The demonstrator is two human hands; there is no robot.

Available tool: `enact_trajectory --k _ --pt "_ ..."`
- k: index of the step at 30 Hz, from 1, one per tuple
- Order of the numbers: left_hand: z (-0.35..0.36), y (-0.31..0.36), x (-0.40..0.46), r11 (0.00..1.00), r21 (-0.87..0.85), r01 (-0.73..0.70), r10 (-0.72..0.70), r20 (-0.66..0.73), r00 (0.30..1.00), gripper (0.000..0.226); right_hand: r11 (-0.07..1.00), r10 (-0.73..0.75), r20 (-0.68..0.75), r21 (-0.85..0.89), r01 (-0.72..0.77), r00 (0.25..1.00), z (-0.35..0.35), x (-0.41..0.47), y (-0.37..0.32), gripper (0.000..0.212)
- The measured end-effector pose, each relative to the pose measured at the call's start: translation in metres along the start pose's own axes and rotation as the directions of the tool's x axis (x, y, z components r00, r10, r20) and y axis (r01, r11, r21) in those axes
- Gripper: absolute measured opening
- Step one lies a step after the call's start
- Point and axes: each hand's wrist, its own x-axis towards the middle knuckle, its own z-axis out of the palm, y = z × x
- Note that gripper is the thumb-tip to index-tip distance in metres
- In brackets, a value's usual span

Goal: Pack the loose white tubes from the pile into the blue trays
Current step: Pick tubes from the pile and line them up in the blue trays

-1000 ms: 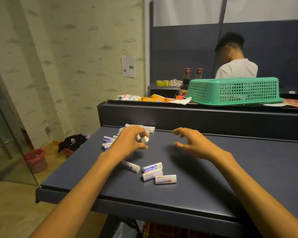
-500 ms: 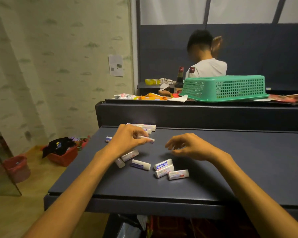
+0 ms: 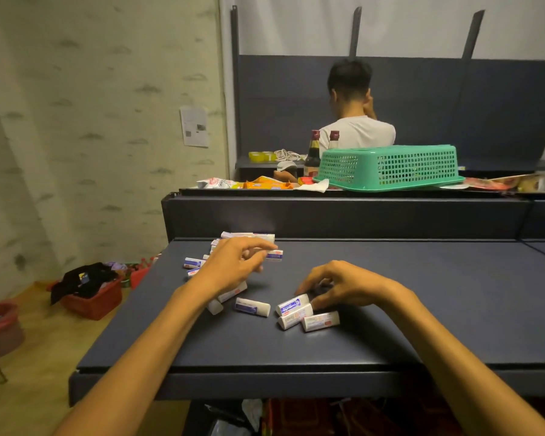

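Loose white tubes lie on the dark table. A pile of tubes sits at the far left, partly hidden by my left hand, which pinches one white tube just above the table. Nearer me lie a single tube and a group of three tubes. My right hand arches over that group, its thumb and curled fingertips closing on the farthest tube, which still lies on the table. No blue tray is in view.
A raised dark ledge runs behind the table, carrying an upturned green basket, snack packets and two bottles. A person sits beyond it, back turned. On the floor to the left stand a red bin and a red bucket.
My right hand has come down and toward me onto the group of three tubes. My left hand has stayed over the pile with a tube in its fingers. The camera has moved closer.
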Motion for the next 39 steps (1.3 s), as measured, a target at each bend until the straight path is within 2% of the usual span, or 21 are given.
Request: enact_trajectory --k 5,7,12,17,21,27,30,35,39 --pt "0.002 -0.001 0.005 0.998 -0.06 0.035 -0.035 0.012 0.999 0.023 1.0 -0.011 -0.037 -0.013 0.01 0.999 0.002 0.006 0.002 0.016" --pt "0.002 -0.004 0.007 0.998 -0.036 0.044 -0.044 0.004 0.999 0.026 1.0 0.004 -0.066 0.014 -0.003 0.998 -0.001 0.007 0.005 0.014" --pt "0.004 -0.004 0.012 0.998 0.022 0.055 -0.055 -0.018 0.998 0.027 0.973 0.056 -0.228 0.23 -0.002 0.972 -0.009 0.005 0.018 0.012" --pt "0.008 -0.006 0.016 0.992 0.12 -0.036 0.042 -0.052 0.998 0.022 0.921 0.095 -0.339 0.386 0.046 0.936 -0.017 0.005 0.025 0.019" --pt "0.009 -0.008 0.021 0.985 0.161 -0.059 0.068 -0.053 0.996 0.023 0.823 0.158 -0.415 0.557 0.112 0.896 -0.021 0.005 0.027 0.018" --pt "0.011 0.0 0.023 0.983 0.169 -0.077 0.091 -0.082 0.992 0.026 0.88 0.114 -0.456 0.458 0.123 0.883 -0.025 0.005 0.028 0.005" --pt "0.012 -0.001 0.022 0.981 0.175 -0.081 0.098 -0.09 0.991 0.028 0.894 0.112 -0.484 0.431 0.125 0.868 -0.024 0.005 0.026 0.013" --pt "0.011 -0.001 0.02 0.982 0.159 -0.105 0.123 -0.112 0.986 0.027 0.866 0.167 -0.474 0.49 0.102 0.865 -0.022 0.005 0.024 0.016" --pt "0.01 -0.002 0.018 0.981 0.145 -0.126 0.145 -0.131 0.981 0.028 0.842 0.165 -0.401 0.533 0.083 0.901 -0.019 0.003 0.021 0.037"
